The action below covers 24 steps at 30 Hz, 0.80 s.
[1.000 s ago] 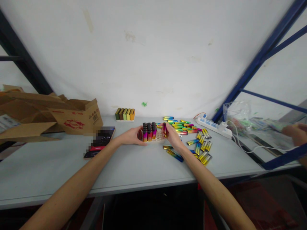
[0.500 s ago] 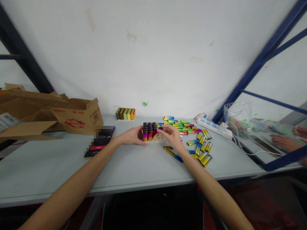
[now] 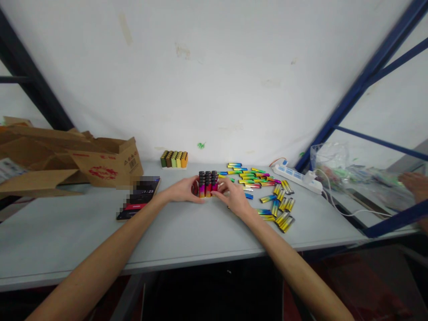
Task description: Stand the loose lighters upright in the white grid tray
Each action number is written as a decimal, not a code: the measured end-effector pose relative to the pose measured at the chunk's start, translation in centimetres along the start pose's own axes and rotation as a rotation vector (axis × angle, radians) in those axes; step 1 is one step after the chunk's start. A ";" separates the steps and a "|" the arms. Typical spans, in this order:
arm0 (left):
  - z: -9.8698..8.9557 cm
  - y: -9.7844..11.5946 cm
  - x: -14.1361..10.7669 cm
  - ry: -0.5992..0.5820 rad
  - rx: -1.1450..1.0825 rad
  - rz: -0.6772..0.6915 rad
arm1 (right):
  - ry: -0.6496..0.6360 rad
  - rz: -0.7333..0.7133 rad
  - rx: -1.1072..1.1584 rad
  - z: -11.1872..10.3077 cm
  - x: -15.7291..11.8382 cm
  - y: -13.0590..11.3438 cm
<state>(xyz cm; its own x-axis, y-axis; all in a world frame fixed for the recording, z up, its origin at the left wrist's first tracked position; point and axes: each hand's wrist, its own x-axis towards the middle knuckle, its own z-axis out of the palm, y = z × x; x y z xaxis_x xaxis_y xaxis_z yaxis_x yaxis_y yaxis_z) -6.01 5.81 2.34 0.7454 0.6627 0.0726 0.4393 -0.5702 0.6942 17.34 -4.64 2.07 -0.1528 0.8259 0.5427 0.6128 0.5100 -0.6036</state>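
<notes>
I have both hands at one small block of lighters, which stands on the table near the middle, in front of me. These lighters are upright, with dark tops and pink, purple and orange bodies. The grip of my left hand is around the left side of this block, with the thumb in front and the fingers farther back, touching it. My right hand is at the other side; its thumb touches the front of the right column, but some fingers are hidden, so I cannot tell if this grip is clamped on a single lighter. To the right, many shiny loose lighters are lying in different directions, and beyond them is a white power strip. Near the wall, a second block holds green, brown, yellow and orange lighters. On my left are a phone, partly pixelated, and an open cardboard box. At the far right, another person's hand appears, blurred.
</notes>
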 end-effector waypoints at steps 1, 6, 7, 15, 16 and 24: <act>0.0 -0.1 0.0 0.001 0.002 -0.003 | -0.012 0.000 -0.011 0.1 0.0 -0.2; 0.0 -0.3 0.1 0.007 -0.051 0.021 | 0.065 -0.035 -0.122 -2.0 0.2 -0.1; 0.0 -0.3 0.2 0.007 -0.055 0.013 | 0.095 -0.024 -0.159 -3.1 0.3 0.3; -0.1 -0.1 0.1 -0.002 -0.068 -0.019 | -0.139 0.142 -0.608 -12.8 -1.0 7.4; -0.1 -0.1 0.1 0.000 -0.073 -0.018 | -0.183 0.152 -0.634 -13.3 -1.4 8.2; -0.1 -0.2 0.1 0.001 -0.054 -0.020 | -0.321 0.155 -0.633 -13.5 -2.6 10.0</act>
<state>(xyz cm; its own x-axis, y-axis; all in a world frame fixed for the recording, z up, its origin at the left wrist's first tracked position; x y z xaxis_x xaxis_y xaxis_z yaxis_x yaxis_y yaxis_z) -6.10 6.00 2.26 0.7363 0.6741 0.0591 0.4265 -0.5301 0.7329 34.36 -4.89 2.50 -0.1882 0.9569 0.2212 0.9623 0.2246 -0.1531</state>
